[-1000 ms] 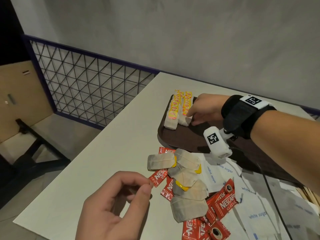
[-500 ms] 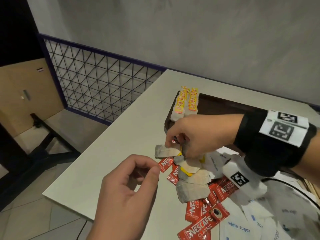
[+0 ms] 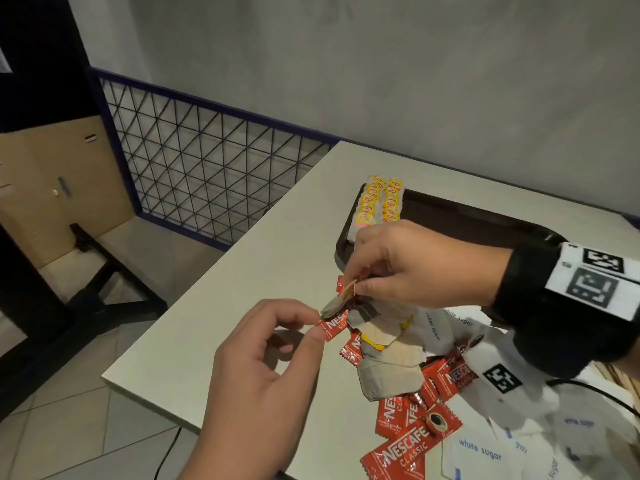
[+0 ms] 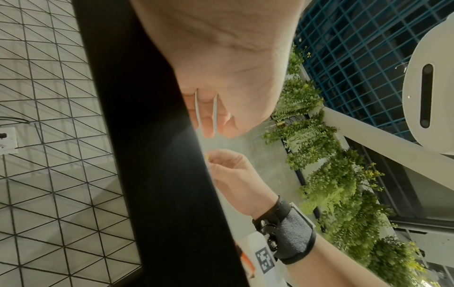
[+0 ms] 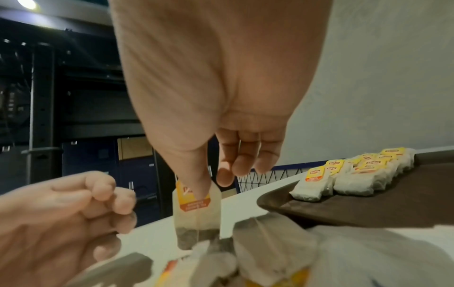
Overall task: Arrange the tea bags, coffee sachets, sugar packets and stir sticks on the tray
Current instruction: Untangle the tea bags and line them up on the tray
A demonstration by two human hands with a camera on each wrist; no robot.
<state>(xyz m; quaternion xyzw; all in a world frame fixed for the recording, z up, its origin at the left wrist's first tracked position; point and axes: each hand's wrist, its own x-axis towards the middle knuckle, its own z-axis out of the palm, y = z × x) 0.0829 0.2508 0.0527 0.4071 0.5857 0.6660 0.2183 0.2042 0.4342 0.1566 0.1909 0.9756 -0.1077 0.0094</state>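
My right hand (image 3: 353,289) pinches a tea bag (image 3: 337,301) by its yellow tag and holds it just above the loose pile; the bag (image 5: 196,213) hangs from thumb and forefinger (image 5: 209,186). My left hand (image 3: 313,325) hovers beside it with loosely curled fingers (image 5: 117,203) and holds nothing. Its fingertips are next to a red coffee sachet (image 3: 334,327) lying on the table. Two rows of tea bags (image 3: 381,202) lie at the left end of the dark brown tray (image 3: 450,216). Loose tea bags (image 3: 388,358), coffee sachets (image 3: 408,441) and white sugar packets (image 3: 478,452) are heaped in front of the tray.
Wooden stir sticks (image 3: 620,375) show at the right edge behind my wrist. The white table (image 3: 259,271) ends in a corner close to my left hand, with tiled floor and a blue lattice fence (image 3: 207,168) beyond. A black cable (image 3: 588,389) trails from my right wrist.
My right hand left the tea bag rows on the tray, came down to the pile and lifted one tea bag by its tag. The left hand kept hovering nearby.
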